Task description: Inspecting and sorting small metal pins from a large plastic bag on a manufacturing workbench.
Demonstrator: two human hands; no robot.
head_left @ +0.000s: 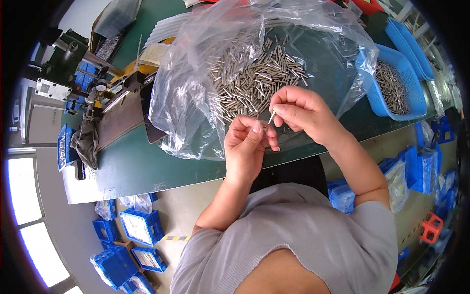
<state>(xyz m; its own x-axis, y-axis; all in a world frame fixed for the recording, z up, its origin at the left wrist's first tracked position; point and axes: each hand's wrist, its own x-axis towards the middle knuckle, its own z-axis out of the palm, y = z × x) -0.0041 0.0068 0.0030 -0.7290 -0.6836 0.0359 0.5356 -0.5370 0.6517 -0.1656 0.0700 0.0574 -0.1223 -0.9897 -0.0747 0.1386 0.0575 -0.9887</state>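
Above the near edge of the table, my left hand (246, 142) pinches a small metal pin (265, 128), its round end showing between thumb and fingers. My right hand (304, 113) is closed on a thin pale stick (271, 116), which slants down toward that end. Whether the stick touches the pin is too small to tell. Just beyond both hands lies a heap of grey metal pins (259, 78) on a spread clear plastic bag (183, 98).
At the right a blue basket (416, 100) holds more metal pins, with blue trays (404, 44) behind it. A bench machine with a dial gauge (101, 87) stands on the green table (191, 174) at the left. Blue crates (142, 225) and a red stool (431, 228) are on the floor.
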